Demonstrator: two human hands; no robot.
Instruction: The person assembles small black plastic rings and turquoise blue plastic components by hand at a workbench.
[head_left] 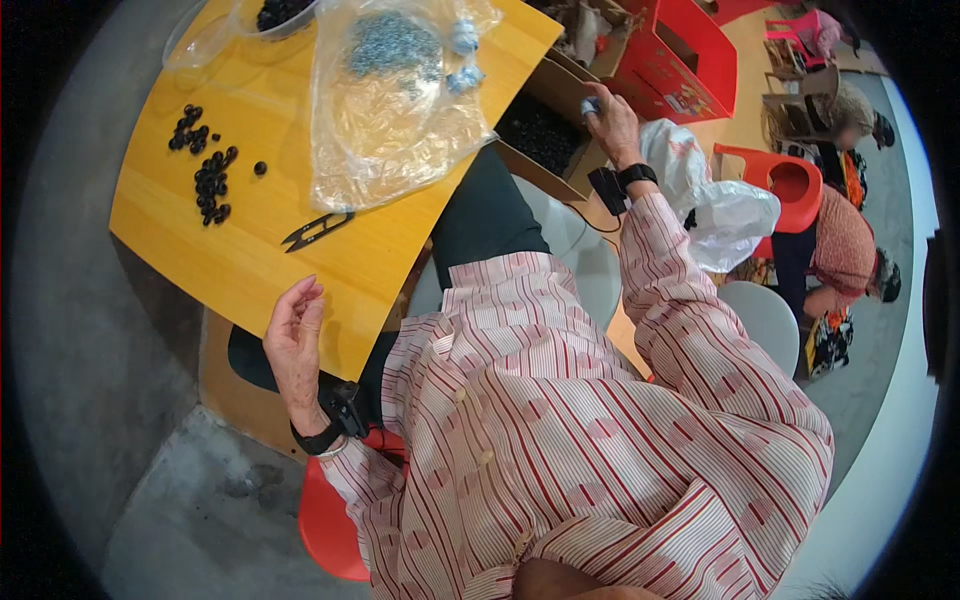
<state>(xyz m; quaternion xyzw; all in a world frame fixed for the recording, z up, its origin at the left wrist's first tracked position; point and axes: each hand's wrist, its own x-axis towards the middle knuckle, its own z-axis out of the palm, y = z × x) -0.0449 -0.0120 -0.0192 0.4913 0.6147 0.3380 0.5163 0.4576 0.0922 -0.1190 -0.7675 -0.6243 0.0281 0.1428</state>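
My right hand [616, 132] reaches out over an open cardboard box, its fingers closed on a small blue-and-white bundle [590, 105]. Inside that box lie many small black pieces [540, 135]. My left hand [295, 335] hovers at the near edge of the yellow table [250, 265], loosely curved with nothing visible in it. Black thread snips [318, 232] lie just beyond it. A clear plastic bag [385, 165] is spread on the table with tiny blue pieces [395, 45] on it. Two similar blue-and-white bundles [464, 38] rest by its right side.
Small round black pieces [210, 185] lie grouped on the table's left. A clear tub [245, 25] holds more at the far edge. Right of me are a red box [680, 60], a white plastic bag [735, 215] and a red chair [795, 190]. Other people sit farther right.
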